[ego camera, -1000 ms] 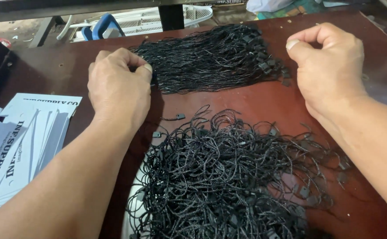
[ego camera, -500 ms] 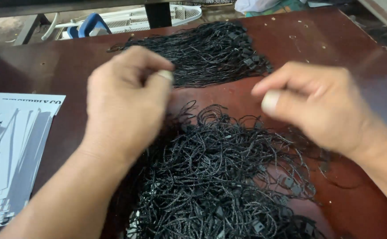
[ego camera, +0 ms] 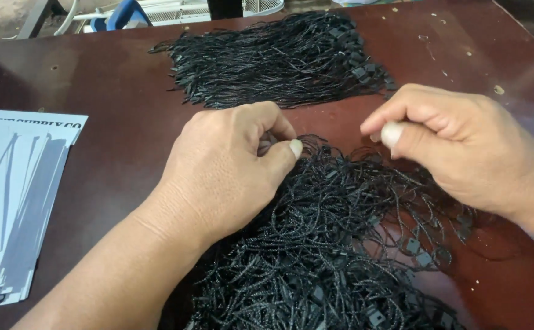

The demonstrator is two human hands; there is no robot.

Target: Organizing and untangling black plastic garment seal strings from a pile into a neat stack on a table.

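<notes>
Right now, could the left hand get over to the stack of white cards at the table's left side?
Probably yes. The left hand sits at the tangled cord pile, and only bare table lies between it and the card stack.

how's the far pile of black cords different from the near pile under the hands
The far pile lies combed out, its cords roughly parallel in a flat band; the near pile is a loose tangle of loops. The far pile lies untouched, while the left hand and right hand pinch at the near pile's top edge. The near pile looks thicker. Both are thin black cords with small black tabs, on the dark red table.
</notes>
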